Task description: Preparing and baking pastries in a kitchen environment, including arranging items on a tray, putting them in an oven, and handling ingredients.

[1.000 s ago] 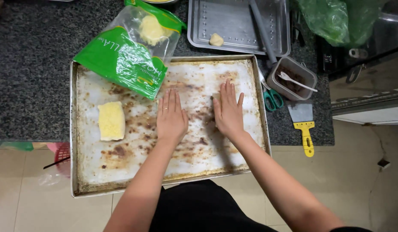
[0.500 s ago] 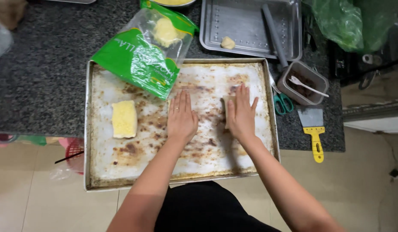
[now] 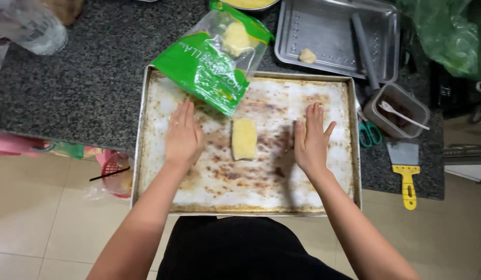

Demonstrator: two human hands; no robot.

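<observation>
A large stained baking tray (image 3: 251, 206) lined with floured, browned paper lies on the dark granite counter. A pale yellow slab of dough (image 3: 244, 139) rests near the tray's middle. My left hand (image 3: 183, 136) lies flat on the paper, left of the dough, fingers together. My right hand (image 3: 312, 140) lies flat on the right side, fingers slightly apart. Neither hand holds anything. A green and clear plastic bag (image 3: 213, 62) with a lump of dough inside overlaps the tray's far edge.
A smaller metal tray (image 3: 336, 52) at the back holds a dough ball (image 3: 307, 55) and a grey rod. To the right are a plastic tub with a white spoon (image 3: 397, 109), green-handled scissors (image 3: 369, 133) and a yellow-handled scraper (image 3: 407, 172). A green bag (image 3: 445, 31) sits far right.
My hands have slid apart from the tray's middle to its left and right sides. The dough slab, earlier at the tray's left, now lies near the middle.
</observation>
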